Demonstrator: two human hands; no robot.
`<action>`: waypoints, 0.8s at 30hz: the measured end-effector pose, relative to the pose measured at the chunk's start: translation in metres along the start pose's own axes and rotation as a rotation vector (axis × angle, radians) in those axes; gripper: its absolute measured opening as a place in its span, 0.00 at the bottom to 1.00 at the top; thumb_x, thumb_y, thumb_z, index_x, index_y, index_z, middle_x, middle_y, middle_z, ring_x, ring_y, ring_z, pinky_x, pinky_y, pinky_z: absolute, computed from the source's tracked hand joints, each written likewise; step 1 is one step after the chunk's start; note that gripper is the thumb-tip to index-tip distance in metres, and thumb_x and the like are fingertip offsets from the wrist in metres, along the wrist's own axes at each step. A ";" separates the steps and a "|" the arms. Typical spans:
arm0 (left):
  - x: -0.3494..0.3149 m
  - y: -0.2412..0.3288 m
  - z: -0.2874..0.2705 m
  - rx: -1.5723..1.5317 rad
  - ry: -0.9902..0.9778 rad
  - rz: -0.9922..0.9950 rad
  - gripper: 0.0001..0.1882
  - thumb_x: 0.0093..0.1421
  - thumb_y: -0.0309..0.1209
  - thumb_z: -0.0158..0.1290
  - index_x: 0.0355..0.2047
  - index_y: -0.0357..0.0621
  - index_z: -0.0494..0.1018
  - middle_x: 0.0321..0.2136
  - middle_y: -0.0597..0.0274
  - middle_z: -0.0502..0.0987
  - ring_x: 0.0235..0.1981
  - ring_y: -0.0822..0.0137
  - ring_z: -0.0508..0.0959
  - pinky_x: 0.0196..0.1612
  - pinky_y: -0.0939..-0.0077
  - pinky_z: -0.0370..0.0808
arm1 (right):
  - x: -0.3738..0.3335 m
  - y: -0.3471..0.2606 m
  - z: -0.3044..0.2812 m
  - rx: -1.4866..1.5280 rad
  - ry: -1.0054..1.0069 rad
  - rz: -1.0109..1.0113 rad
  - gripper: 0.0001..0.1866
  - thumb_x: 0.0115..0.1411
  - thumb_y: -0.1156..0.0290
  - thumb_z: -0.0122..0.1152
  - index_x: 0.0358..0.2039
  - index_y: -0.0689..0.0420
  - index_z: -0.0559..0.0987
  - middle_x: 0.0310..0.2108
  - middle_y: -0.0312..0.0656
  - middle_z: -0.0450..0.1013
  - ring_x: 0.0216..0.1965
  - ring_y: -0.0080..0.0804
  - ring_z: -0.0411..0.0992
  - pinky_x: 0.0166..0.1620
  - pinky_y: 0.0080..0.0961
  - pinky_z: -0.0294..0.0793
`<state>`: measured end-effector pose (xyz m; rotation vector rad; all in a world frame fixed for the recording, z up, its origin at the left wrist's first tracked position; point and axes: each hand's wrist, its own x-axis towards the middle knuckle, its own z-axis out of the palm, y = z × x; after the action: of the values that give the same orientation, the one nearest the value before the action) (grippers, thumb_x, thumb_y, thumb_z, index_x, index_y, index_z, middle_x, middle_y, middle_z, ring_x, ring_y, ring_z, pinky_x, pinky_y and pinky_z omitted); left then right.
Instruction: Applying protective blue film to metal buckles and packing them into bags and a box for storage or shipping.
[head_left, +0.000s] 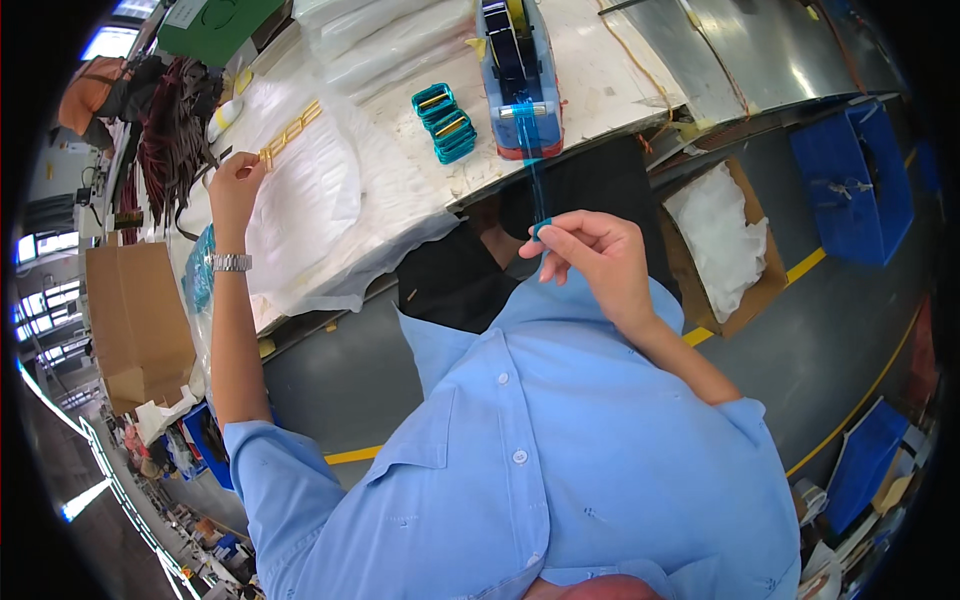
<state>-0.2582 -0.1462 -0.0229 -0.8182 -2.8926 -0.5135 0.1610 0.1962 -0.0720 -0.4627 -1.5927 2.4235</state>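
My right hand (596, 258) pinches the free end of a strip of clear blue tape (538, 188). The strip runs down past the table edge from a blue tape dispenser (524, 128). On the left, my left hand (236, 185) is closed at the near end of a row of gold metal buckles (291, 133), its fingertips on the last one. The row lies on white sheeting (310, 205). Between the hands, a stack of buckles wrapped in blue film (444, 123) rests on the table beside the dispenser.
Clear plastic bags (385, 45) lie at the back of the table. Dark red straps (180, 130) hang at the far left, above a cardboard box (140, 320). To the right stand a carton with white plastic (720, 235) and a blue bin (855, 185).
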 end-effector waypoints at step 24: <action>-0.145 0.288 0.053 -1.510 -0.750 -0.313 0.06 0.67 0.25 0.64 0.43 0.36 0.83 0.53 0.52 0.83 0.56 0.66 0.80 0.62 0.68 0.75 | -0.006 -0.011 0.005 0.091 -0.056 0.041 0.10 0.75 0.76 0.60 0.51 0.69 0.78 0.40 0.51 0.85 0.37 0.32 0.85 0.45 0.27 0.85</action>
<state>0.0163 0.0313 -0.0140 -0.6209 -2.6607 -3.1294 0.1648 0.1945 -0.0591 -0.4201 -1.5009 2.5481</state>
